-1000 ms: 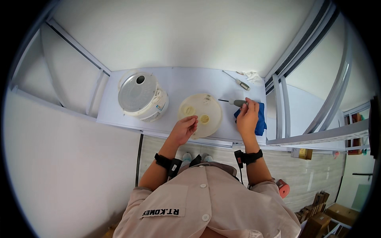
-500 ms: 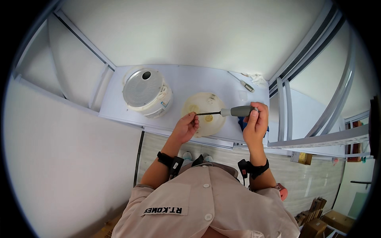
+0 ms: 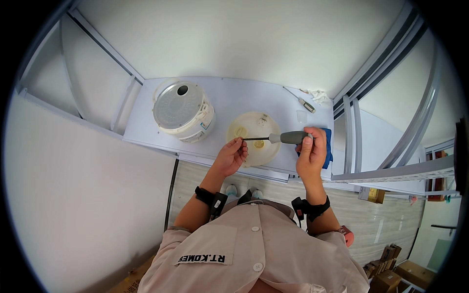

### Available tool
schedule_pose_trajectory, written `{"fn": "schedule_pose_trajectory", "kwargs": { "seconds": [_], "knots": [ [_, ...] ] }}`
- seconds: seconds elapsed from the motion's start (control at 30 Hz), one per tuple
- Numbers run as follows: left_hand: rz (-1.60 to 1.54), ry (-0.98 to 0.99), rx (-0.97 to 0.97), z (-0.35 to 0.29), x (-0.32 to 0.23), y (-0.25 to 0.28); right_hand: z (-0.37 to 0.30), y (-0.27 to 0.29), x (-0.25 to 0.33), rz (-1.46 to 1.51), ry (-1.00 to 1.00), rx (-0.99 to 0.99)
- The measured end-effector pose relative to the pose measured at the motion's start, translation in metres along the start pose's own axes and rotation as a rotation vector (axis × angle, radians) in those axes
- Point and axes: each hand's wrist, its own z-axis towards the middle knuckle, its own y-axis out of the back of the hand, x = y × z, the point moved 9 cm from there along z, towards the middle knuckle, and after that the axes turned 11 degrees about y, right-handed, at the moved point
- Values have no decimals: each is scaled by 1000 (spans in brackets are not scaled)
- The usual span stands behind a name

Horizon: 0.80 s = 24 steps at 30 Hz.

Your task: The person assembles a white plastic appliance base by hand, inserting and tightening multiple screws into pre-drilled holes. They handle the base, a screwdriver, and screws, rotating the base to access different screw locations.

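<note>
My right hand is closed round the grey handle of a screwdriver, which lies level and points left. At the other end, the fingers of my left hand pinch the tip of its dark shaft; whether a small part is held there too, I cannot make out. Beneath the shaft a round, whitish plastic cover with yellowish round fittings rests on the table. To the left stands a white rice-cooker-like pot body with a silvery metal disc on top, pierced by a dark round hole.
A second screwdriver lies at the back right, beside a crumpled white cloth and a small clear piece. Something blue sits behind my right hand. Metal frame posts bound the white table on the right.
My right hand and the screwdriver handle have shifted slightly left, showing more of the blue thing. The left hand keeps its pinch on the tip.
</note>
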Motion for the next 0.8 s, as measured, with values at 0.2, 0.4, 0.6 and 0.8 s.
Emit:
{"fn": "schedule_pose_trajectory", "kwargs": {
  "seconds": [0.2,0.4,0.6,0.8],
  "knots": [
    [-12,-2,3,1,0,0,0,1,0,-14,0,0],
    [-25,-5,4,2,2,-1,-2,2,-1,-5,6,-2],
    [-27,-2,43,5,3,-5,-3,1,-2,-20,3,11],
    [-11,-5,27,5,3,-4,-6,2,-4,-23,14,2]
  ]
}}
